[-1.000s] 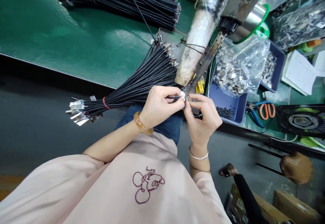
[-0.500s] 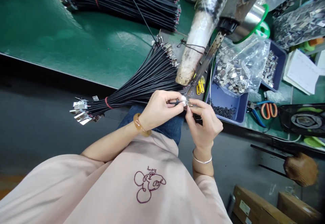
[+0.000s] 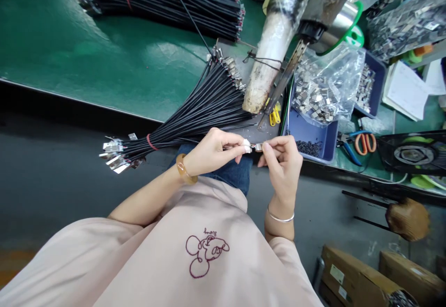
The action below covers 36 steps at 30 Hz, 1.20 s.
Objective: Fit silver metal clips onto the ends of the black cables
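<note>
My left hand (image 3: 219, 153) pinches the end of a black cable, with white tape or a finger cover at its fingertips. Facing it, my right hand (image 3: 284, 160) is closed on a small silver metal connector (image 3: 258, 147) at the cable's end. Thin wires seem to run between the two hands. Behind my left hand fans a bundle of black cables (image 3: 198, 100), tied with a red band (image 3: 152, 142) and tipped with metal connectors. A soldering iron (image 3: 284, 79) points down just above my hands, beside a white wrapped tube (image 3: 259, 81).
A second cable bundle (image 3: 167, 3) lies on the green table (image 3: 114, 61). To the right are a blue bin (image 3: 322, 146) with small black parts, a plastic bag of connectors (image 3: 324, 88), pliers (image 3: 350, 146), a solder spool (image 3: 343, 26) and a small fan (image 3: 413, 155).
My hands have drawn slightly apart and down from the iron's tip. The connector now shows between them, and my right hand has turned with its fingers curled round it.
</note>
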Motion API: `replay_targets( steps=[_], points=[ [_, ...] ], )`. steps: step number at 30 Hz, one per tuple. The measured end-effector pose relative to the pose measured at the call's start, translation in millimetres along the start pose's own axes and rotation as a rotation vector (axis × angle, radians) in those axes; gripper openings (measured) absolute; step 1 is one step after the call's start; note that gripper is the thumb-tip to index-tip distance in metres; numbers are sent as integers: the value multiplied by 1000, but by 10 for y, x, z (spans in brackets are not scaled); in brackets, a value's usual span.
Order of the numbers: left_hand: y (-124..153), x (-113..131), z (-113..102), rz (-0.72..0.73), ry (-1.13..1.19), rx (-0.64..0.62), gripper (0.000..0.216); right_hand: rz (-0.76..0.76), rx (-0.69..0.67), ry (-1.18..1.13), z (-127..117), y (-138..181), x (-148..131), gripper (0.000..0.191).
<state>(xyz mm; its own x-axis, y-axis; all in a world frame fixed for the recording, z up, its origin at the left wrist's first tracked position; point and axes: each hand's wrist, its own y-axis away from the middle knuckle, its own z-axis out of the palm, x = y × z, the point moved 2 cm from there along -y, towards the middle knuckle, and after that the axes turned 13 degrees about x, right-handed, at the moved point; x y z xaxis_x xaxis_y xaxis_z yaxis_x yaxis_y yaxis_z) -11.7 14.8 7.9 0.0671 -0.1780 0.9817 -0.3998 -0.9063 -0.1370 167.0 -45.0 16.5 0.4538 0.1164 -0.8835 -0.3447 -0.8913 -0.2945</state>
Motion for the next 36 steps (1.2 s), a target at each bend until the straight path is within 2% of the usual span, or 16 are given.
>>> replay_targets(
  steps=[1, 3, 6, 9, 13, 14, 17, 18, 23, 25, 28, 30, 32, 34, 36],
  points=[
    [-12, -5, -7, -27, 16, -15, 34, -78, 69, 80, -23, 13, -31, 1],
    [-32, -8, -16, -41, 23, -19, 31, -262, 149, 235, -48, 50, -115, 10],
    [-50, -11, -22, -27, -18, -18, 31, -460, 30, 381, 3, 90, -198, 16],
    [-61, -13, -32, -20, -45, -35, 29, -521, -71, 497, 79, 77, -183, 14],
    [-45, -30, -23, 16, -93, 5, 19, -573, -185, 730, 123, 26, -152, 24],
    [-31, -41, -18, 33, -113, 65, 18, -591, -210, 782, 124, 15, -161, 23],
    [42, -108, 20, -88, -170, 200, 12, -622, -235, 896, 127, -10, -213, 25],
    [67, -120, 28, -103, -167, 250, 16, -622, -239, 922, 132, -15, -225, 26],
    [130, -111, 34, -106, -185, 262, 22, -638, -221, 929, 109, -67, -196, 27],
    [127, -83, 16, -91, -215, 297, 23, -605, -131, 872, -5, -129, -178, 31],
    [113, -41, 24, -43, -210, 322, 27, -419, 58, 722, -331, -247, -160, 34],
    [105, -3, 62, 113, -262, 318, 23, -324, 148, 683, -577, -316, -120, 31],
    [97, 19, 116, 312, -360, 313, 9, -262, 191, 697, -775, -383, -26, 32],
    [81, -3, 163, 413, -434, 284, 14, -235, 176, 739, -880, -451, 109, 32],
    [60, -48, 186, 435, -480, 219, 20, -227, 136, 759, -895, -514, 239, 31]
  ],
)
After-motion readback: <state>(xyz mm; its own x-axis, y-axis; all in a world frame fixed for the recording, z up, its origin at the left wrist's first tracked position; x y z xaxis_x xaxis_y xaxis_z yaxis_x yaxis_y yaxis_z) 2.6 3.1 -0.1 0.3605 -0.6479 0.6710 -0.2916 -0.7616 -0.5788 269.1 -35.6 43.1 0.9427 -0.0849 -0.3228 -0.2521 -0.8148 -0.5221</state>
